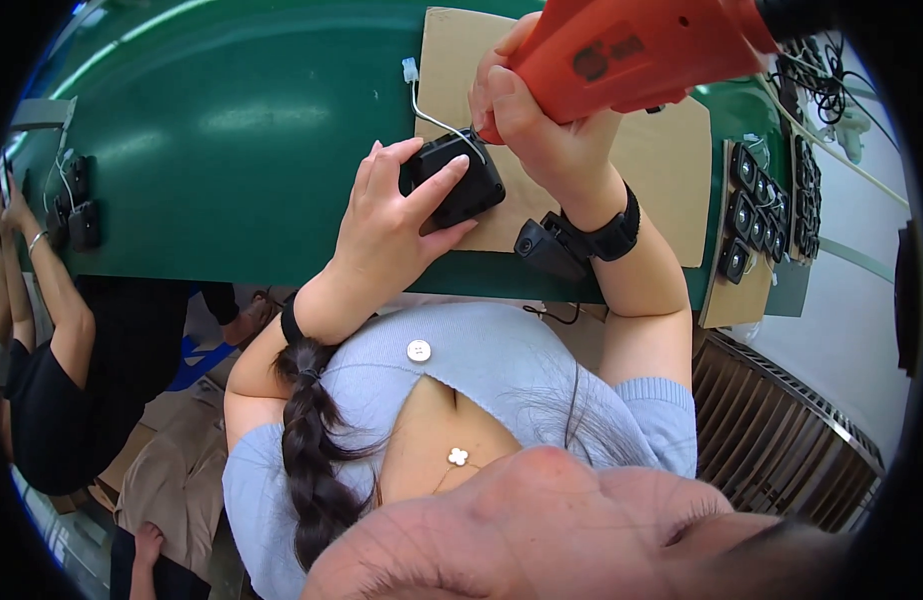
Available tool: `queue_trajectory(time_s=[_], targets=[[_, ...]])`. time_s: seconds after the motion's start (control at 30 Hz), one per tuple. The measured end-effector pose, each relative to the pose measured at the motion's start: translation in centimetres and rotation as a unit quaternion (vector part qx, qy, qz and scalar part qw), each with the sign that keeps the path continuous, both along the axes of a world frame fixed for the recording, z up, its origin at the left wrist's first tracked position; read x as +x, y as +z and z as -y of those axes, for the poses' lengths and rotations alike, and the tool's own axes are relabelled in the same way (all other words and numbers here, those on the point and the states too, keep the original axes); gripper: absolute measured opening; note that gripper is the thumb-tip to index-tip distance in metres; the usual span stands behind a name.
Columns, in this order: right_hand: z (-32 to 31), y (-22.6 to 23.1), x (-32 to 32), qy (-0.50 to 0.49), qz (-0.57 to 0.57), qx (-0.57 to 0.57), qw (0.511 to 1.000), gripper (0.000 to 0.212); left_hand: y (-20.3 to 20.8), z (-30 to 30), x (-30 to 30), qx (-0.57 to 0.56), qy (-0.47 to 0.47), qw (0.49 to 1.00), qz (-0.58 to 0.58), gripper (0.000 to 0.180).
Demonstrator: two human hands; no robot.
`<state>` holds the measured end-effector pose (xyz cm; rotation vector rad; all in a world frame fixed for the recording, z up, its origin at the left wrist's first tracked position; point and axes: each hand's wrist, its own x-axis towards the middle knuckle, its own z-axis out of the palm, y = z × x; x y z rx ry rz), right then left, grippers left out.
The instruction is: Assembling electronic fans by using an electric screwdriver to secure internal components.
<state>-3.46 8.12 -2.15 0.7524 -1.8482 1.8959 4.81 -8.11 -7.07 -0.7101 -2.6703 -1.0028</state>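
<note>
Where the upper edge crops the orange tool (637, 65), its far side is cut off. The tool's tip is hidden behind the fingers of the right hand (547, 125); contact with the black box (472, 198) cannot be confirmed. The left hand (387, 210) covers part of the box. Items along the dark, curved rim are distorted.

The green worktop (242, 190) carries a cardboard sheet (647, 185), and the box lies near its left edge. Black speakers (760, 215) are arranged at the right; a co-worker in black (112, 370) is at the left.

The tool's long axis slants from far right to near left, narrow end toward the box. The box is nearly square; its white cable (434, 118) runs far and left to a white plug (411, 70).

Right grip: clamped on the tool. Left grip: clamped on the box.
</note>
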Motion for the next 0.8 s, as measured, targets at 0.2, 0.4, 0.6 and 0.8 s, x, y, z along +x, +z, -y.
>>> queue_trajectory(time_s=[0.2, 0.4, 0.6, 0.8], targets=[[-1.0, 0.1, 0.9, 0.03, 0.045, 0.001, 0.999, 0.02, -0.2, 0.0, 0.1, 0.027, -0.01, 1.0, -0.005, 0.058], [-3.4, 2.1, 3.9, 0.095, 0.052, -0.153, 0.982, 0.023, -0.1, 0.6, -0.2, 0.03, -0.007, 0.999, -0.023, 0.057], [-3.3, 0.9, 5.3, 0.06, 0.062, -0.148, 0.985, 0.023, -0.3, 0.6, -0.2, 0.023, -0.006, 0.999, -0.034, 0.057], [-2.9, 1.3, 5.4, 0.074, 0.032, -0.158, 0.984, 0.023, -0.4, 0.7, 0.0, 0.023, -0.003, 0.999, -0.031, 0.056]])
